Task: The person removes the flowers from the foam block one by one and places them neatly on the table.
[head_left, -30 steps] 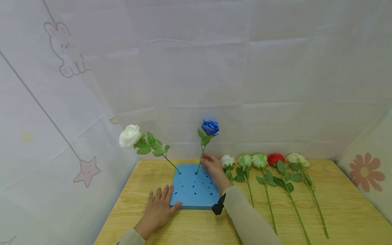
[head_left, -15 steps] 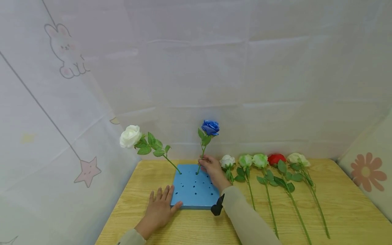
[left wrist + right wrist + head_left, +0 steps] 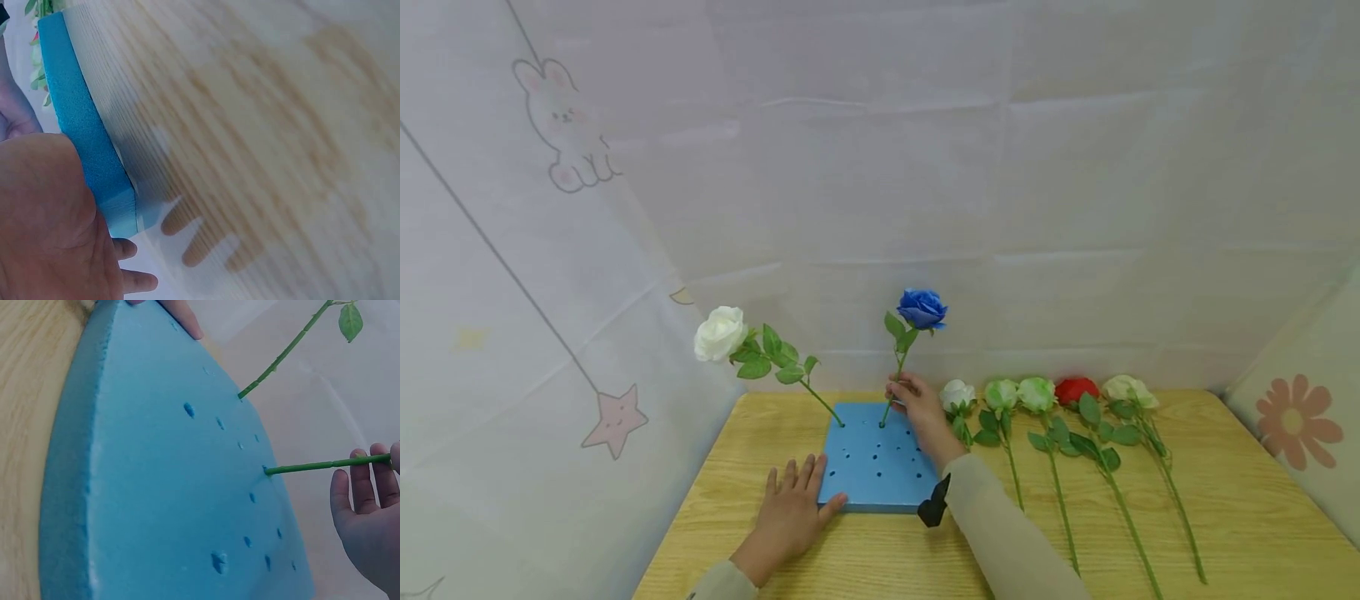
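Note:
A blue foam block (image 3: 865, 487) with several small holes lies on the table. In its back row stand a blue rose (image 3: 922, 309) and a white rose (image 3: 721, 333), which leans far to the left. My right hand (image 3: 921, 414) pinches the blue rose's stem (image 3: 312, 465) above the block, between thumb and fingers. The stem's lower end is inside a hole. With straight, spread fingers, my left hand (image 3: 792, 508) rests at the block's left front corner, its thumb on the front edge. The left wrist view shows this palm (image 3: 50, 212) against the block's side.
Right of the block, a small white rose (image 3: 957, 395), two pale green roses (image 3: 1037, 393), a red rose (image 3: 1077, 389) and a cream rose (image 3: 1129, 390) lie in a row on the wooden table (image 3: 1240, 500). A pale printed cloth (image 3: 880, 183) hangs behind.
My right hand's fingers have closed on the blue rose's stem and moved slightly up. The blue bloom has shifted a little up and right. My left hand stays in place.

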`<state>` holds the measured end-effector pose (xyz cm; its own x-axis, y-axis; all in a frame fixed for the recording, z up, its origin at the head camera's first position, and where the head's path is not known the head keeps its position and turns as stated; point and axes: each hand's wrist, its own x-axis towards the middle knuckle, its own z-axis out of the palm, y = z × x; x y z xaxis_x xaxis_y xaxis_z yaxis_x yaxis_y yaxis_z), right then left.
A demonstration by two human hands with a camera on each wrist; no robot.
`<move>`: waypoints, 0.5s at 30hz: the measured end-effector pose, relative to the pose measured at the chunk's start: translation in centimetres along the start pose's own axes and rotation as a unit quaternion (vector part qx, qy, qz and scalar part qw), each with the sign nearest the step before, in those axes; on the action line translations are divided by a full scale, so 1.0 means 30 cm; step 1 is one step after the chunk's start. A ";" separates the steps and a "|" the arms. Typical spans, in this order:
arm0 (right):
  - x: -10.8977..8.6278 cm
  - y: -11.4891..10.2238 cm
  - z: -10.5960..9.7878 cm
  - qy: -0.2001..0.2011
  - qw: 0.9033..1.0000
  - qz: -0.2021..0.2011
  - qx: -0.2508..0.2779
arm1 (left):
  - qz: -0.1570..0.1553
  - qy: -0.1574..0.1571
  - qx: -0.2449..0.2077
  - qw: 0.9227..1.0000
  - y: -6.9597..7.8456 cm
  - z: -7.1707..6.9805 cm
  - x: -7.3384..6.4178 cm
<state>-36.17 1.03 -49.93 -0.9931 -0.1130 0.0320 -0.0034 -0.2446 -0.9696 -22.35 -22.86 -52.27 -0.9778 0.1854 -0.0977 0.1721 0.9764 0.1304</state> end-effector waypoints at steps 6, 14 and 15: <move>-0.009 -0.043 -0.010 -0.013 1.000 -0.005 -0.008 | 0.001 0.005 -0.002 1.000 -0.007 0.013 0.001; -0.030 -0.079 -0.045 -0.021 0.999 -0.020 -0.028 | 0.006 0.013 0.001 1.000 -0.002 0.007 0.002; -0.033 -0.080 -0.051 -0.023 0.999 -0.021 -0.029 | 0.005 0.012 0.000 1.000 -0.001 0.006 0.000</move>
<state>-35.35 3.20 -48.02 -0.9856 -0.1475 0.0832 -0.0536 -0.1943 -0.9795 -22.35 -22.87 -52.44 -0.9784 0.1933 -0.0736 0.1827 0.9745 0.1304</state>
